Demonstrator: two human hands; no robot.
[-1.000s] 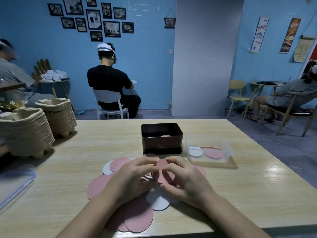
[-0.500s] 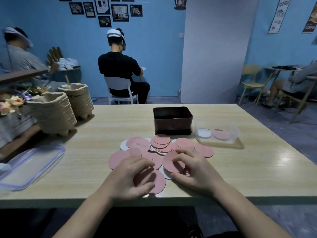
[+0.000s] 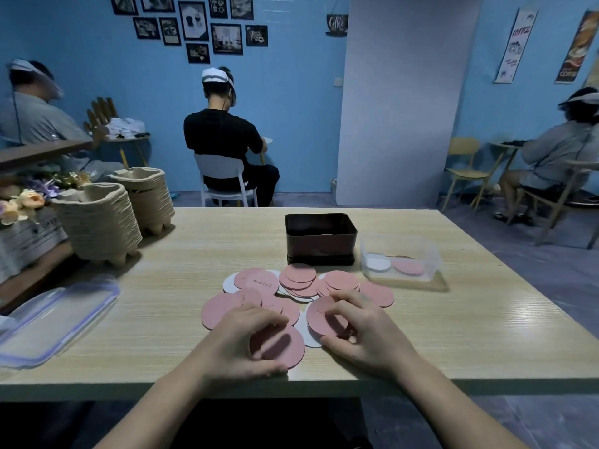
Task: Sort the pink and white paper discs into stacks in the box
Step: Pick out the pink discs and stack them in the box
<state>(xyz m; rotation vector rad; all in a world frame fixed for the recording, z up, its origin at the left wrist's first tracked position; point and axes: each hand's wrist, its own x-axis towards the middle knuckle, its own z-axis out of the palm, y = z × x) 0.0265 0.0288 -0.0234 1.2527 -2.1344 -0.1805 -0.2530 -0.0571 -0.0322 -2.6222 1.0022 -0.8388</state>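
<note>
Landmark: dark box (image 3: pixel 321 244), standing mid-table (image 3: pixel 194 254); all places below are given from it.
Loose discs (image 3: pixel 298 283): an overlapping spread, mostly pink with white edges showing, just in front of the dark box and running towards the person.
Clear tub (image 3: pixel 432 257): just right of the dark box; it holds a white stack (image 3: pixel 377 262) and a pink stack (image 3: pixel 410 266) side by side, so I judge this to be the sorting destination.
Left hand (image 3: pixel 246 341): well in front of the dark box at the table's near edge, fingers curled over the front pink disc (image 3: pixel 282 348), thumb at its near rim; narrow, gripping.
Right hand (image 3: pixel 366 332): in front and slightly right of the dark box, fingers bent over the second pink disc (image 3: pixel 324 315), thumb at its lower edge; narrow, pinching it.
White disc (image 3: pixel 306 328): lies between the hands, partly under the second pink disc.
Reason for hold: thin paper lies flat; curled fingertips at the rim likely serve to peel single discs off the spread.
Progress: early, by judgement; most discs are unsorted.
Dark box contents: cannot tell.
</note>
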